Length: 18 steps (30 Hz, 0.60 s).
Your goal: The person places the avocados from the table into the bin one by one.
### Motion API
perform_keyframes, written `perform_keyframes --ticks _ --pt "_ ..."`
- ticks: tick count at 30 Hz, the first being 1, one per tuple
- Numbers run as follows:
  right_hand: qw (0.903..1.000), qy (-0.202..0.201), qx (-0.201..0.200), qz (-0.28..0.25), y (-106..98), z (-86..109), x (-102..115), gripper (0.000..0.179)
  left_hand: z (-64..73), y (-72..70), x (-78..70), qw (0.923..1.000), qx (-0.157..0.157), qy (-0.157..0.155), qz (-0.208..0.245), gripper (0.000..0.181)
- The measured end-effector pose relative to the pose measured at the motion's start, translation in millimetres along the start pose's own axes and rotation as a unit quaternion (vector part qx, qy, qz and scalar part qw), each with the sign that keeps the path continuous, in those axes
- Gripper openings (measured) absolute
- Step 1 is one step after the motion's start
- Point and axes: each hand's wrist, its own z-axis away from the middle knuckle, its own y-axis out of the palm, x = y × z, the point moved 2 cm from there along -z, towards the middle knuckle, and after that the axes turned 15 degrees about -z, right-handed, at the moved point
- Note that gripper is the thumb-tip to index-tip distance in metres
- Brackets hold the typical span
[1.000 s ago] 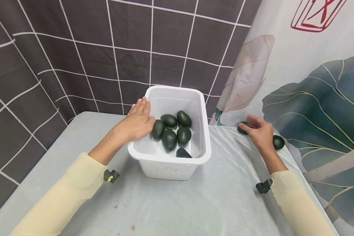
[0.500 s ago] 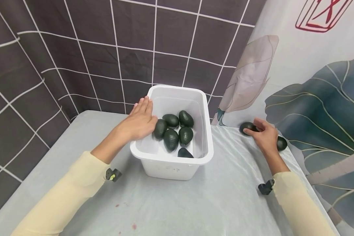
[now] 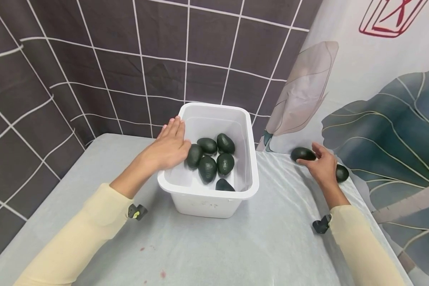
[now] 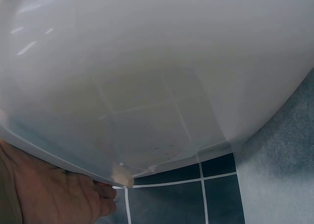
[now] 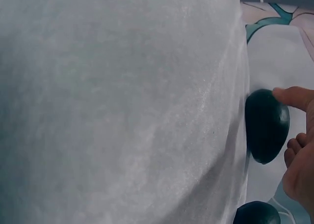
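A white plastic tub (image 3: 207,204) stands on the cloth-covered table with several dark green avocados (image 3: 207,169) inside. My left hand (image 3: 168,149) rests on its left rim, fingers extended together along the edge. The left wrist view shows the tub's wall (image 4: 147,96) large, with the left hand (image 4: 59,194) at its lower edge. At the right, my right hand (image 3: 321,163) is beside an avocado (image 3: 302,153), thumb and finger spread around its near end. In the right wrist view, one straight digit (image 5: 294,96) reaches the avocado's (image 5: 267,126) top edge; the other fingertips sit apart from it.
Another avocado (image 3: 342,173) lies beside the right wrist, partly hidden by the hand. A dark tile-patterned curtain (image 3: 157,47) hangs behind the table (image 3: 200,250), and a leaf-patterned curtain (image 3: 379,139) borders the right edge.
The view has shifted slightly. The right hand has drawn back a little to the right and its fingers have spread, exposing more of the avocado. The left hand stays on the rim.
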Motion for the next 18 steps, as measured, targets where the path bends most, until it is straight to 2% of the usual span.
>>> perform_keyframes --ticks 5,12,18 --pt "0.9997 -0.002 0.017 0.015 1 -3.5 -4 0.098 0.0 -0.3 -0.5 1.0 0.001 0.0 0.001 0.078" --pt "0.9994 0.011 0.018 0.029 -1 -6.3 -7 0.1 0.1 -0.9 -1.7 1.0 0.0 -0.001 0.001 0.078" --pt "0.9981 0.006 0.031 0.052 -4 -11.1 -10 0.101 0.2 -0.9 -1.8 1.0 0.002 -0.003 -0.002 0.078"
